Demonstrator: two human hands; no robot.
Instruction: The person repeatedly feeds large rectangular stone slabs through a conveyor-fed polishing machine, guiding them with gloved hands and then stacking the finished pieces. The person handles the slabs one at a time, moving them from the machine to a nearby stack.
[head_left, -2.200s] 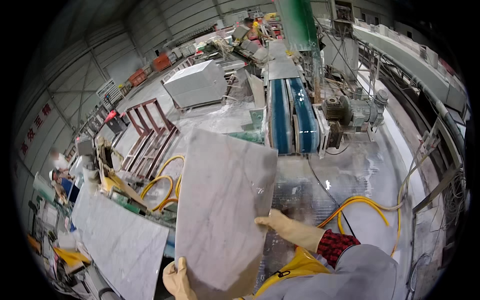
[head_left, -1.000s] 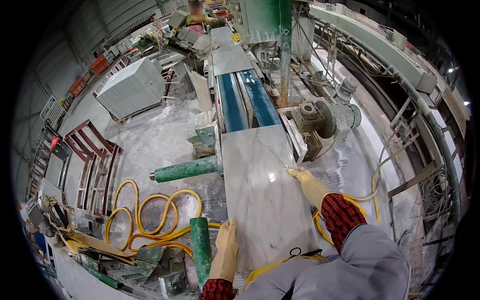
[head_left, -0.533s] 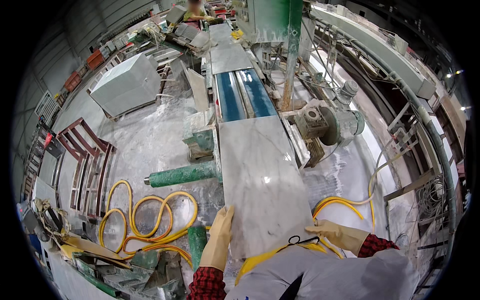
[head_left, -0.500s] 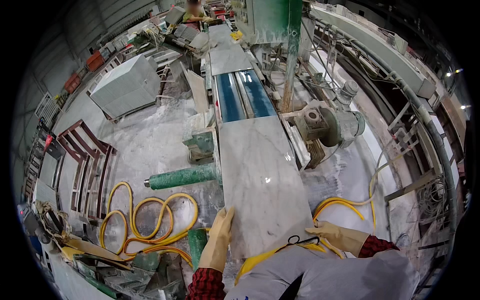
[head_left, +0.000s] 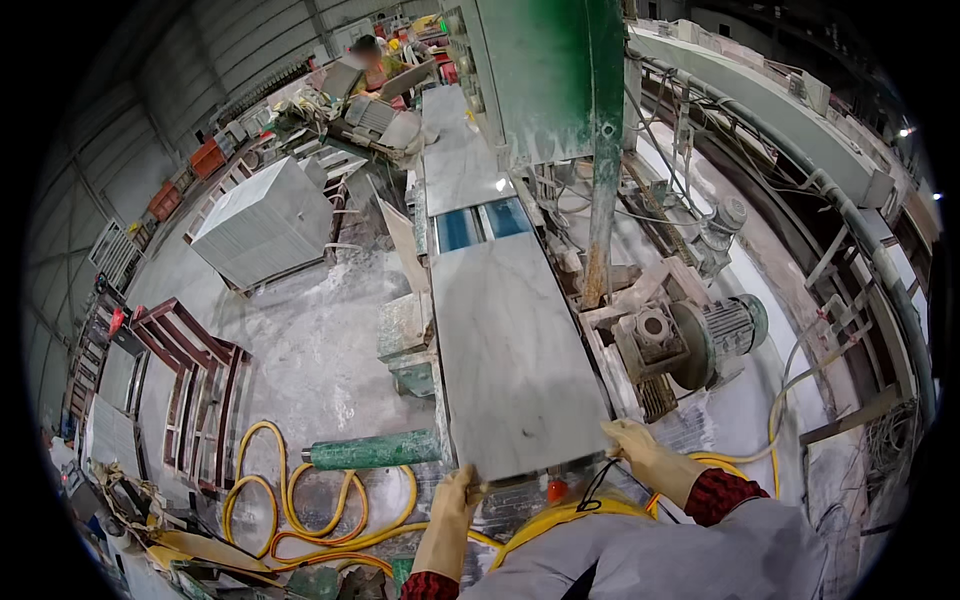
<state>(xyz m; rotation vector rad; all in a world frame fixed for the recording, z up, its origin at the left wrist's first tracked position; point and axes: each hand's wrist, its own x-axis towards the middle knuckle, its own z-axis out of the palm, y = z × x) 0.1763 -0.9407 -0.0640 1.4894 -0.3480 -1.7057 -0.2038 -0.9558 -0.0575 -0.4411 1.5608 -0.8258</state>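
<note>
A long pale grey-veined marble slab [head_left: 525,350] lies flat on the conveyor in front of me, its near end close to my body. My left hand [head_left: 452,510], in a cream rubber glove, is closed on the slab's near left corner. At the near right corner my right hand [head_left: 650,458], gloved alike, grips the edge; its lower fingers are hidden. Farther along lies a second marble slab [head_left: 455,150]. Between the two slabs a short stretch of blue conveyor belt [head_left: 459,229] shows.
A green machine housing [head_left: 540,90] rises at the far right, with a motor [head_left: 725,335] beside the conveyor. At left are a green roller [head_left: 375,449], a coiled yellow hose [head_left: 290,490], a brown metal rack [head_left: 205,400] and stacked slabs [head_left: 265,225]. Another person [head_left: 375,70] stands far ahead.
The near slab has slid forward, narrowing the blue belt gap. My hands have come to its near corners. The view has tilted up, and the distant person now has a panel-like piece before them.
</note>
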